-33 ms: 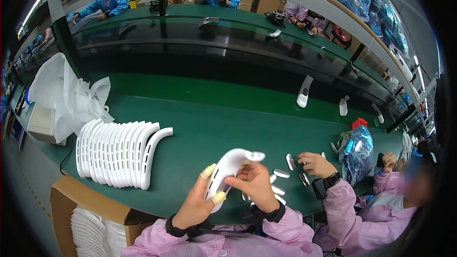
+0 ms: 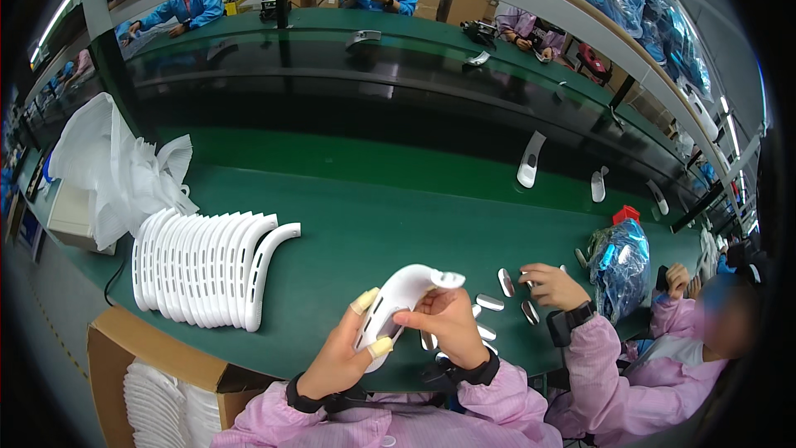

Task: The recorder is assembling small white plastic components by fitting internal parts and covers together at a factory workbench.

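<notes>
A white curved plastic shell point(image 2: 404, 289) with slots along its side is held upright and tilted in front of me. My left hand point(image 2: 338, 354) grips its lower part from the left, with yellow covers on the thumb and a finger. My right hand point(image 2: 449, 325) is closed at the shell's right side, its thumb pressed against the inner face and its other fingers partly hidden. Whether a small part sits under that thumb I cannot make out. Small silver oval pieces point(image 2: 490, 303) lie on the green table point(image 2: 356, 224) just right of my right hand.
At left stands a row of similar white shells point(image 2: 199, 272), beside white foam wrapping point(image 2: 112, 170). A cardboard box point(image 2: 149, 333) of shells is at lower left. From the right, a co-worker's hand point(image 2: 554, 288) reaches over the oval pieces near a plastic bag point(image 2: 620, 270). More shells point(image 2: 529, 162) lie farther back.
The shell's curved top and my right hand have shifted slightly down and to the right. The co-worker's hand has moved very little.
</notes>
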Motion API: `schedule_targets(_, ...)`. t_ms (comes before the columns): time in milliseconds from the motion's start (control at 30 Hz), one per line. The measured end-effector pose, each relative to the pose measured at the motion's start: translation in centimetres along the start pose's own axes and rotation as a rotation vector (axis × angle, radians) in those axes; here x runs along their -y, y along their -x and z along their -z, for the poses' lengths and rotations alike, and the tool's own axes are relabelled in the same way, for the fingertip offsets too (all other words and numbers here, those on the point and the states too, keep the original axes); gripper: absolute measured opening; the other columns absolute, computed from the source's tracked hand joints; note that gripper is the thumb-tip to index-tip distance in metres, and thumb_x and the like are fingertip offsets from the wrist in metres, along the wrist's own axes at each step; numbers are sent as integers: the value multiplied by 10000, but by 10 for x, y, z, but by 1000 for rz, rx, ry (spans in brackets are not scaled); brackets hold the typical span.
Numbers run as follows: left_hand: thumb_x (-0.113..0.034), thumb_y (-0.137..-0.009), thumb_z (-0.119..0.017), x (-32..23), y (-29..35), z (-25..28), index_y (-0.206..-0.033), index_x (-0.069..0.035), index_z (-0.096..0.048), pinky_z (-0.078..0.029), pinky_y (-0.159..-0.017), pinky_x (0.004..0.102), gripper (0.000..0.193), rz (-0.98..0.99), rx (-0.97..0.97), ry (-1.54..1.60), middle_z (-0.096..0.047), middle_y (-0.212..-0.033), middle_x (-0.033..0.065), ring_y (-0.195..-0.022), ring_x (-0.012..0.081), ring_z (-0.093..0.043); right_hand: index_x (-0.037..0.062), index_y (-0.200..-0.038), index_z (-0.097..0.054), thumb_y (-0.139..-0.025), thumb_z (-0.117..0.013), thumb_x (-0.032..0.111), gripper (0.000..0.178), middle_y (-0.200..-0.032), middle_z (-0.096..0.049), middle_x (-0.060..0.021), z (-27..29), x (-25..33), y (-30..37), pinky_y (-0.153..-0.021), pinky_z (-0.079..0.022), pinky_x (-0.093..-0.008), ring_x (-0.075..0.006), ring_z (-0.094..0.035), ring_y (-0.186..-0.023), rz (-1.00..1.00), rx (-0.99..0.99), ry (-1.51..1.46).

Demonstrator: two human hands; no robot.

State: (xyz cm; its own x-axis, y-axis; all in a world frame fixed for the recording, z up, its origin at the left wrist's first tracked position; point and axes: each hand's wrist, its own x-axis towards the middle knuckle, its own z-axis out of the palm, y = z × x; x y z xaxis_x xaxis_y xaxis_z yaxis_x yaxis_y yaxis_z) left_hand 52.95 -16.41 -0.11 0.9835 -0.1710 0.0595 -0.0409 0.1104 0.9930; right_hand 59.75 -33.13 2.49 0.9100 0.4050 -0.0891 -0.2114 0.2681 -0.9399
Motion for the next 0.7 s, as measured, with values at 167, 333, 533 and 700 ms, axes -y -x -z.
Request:
schedule_targets(167,-17,-888,-530,4,-2,-2,-1421,-25,-158,-375,-987,320,650,-45,12,109,-422,-1317,142,-1197,211,-464,-18,-1135,-553,-770,-735,54,414,-960,-634,-72,7,-4,-1,-682,-494,-246,-97,-597,-801,-7,39,56)
schedule_targets(333,-32,-941,-437,-11,-18,1,-1432,-61,-121,-423,-946,341,584,75,-247,630,-414,-1328,145,-1152,238,-501,17,-1280,-410,-855,-670,179,524,-859,-632,-55,-6,-13,2,-510,-446,-201,-87,-579,-585,-264,298,274)
schedule_targets(533,-49,-706,-704,8,-17,49,-805,-16,-578,-357,-955,435,163,-161,-575,-909,-534,-1137,176,-1091,361,-472,-4,-1223,-462,-891,-617,153,399,-680,-614,-17,21,-2,-56,-378,-430,-194,-59,-527,-439,-220,75,171)
schedule_targets(700,-7,-664,-708,-4,-10,78,-1124,2,-515,-330,-977,425,498,-23,-880,-1176,-489,-1168,182,-1159,369,-408,-27,-1213,-502,-864,-623,104,392,-1064,-619,-126,70,-17,-119,-640,-532,-243,-165,-632,-875,31,-261,248)
